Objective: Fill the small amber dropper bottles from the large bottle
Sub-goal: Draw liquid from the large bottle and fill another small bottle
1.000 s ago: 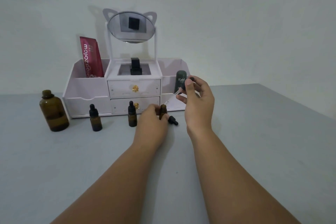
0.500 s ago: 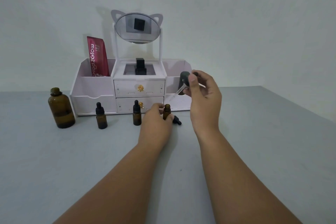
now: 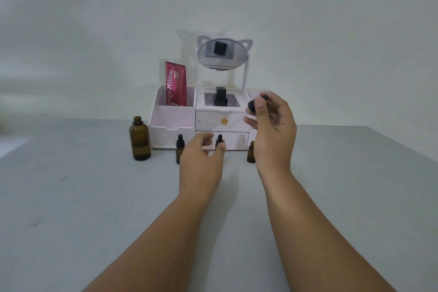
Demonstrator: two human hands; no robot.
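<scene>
- The right hand (image 3: 272, 130) is raised above the tabletop (image 3: 71, 197) and pinches a black dropper bulb (image 3: 251, 105) between thumb and curled fingers; its glass tube is too blurred to make out.
- The left hand (image 3: 203, 156) hovers low with its fingers loosely spread and holds nothing.
- Three small amber dropper bottles stand in a row near the tabletop's far edge:
- a capped left bottle (image 3: 179, 149);
- a capped middle bottle (image 3: 219, 141), just behind the left hand's fingers;
- an uncapped right bottle (image 3: 251, 152), partly hidden by the right wrist.
- The large amber bottle (image 3: 139, 141) stands upright and uncapped, left of the row.
- Behind them sits a white organizer (image 3: 173, 121) with a cat-eared mirror (image 3: 221, 54) and a red tube (image 3: 175, 84).
</scene>
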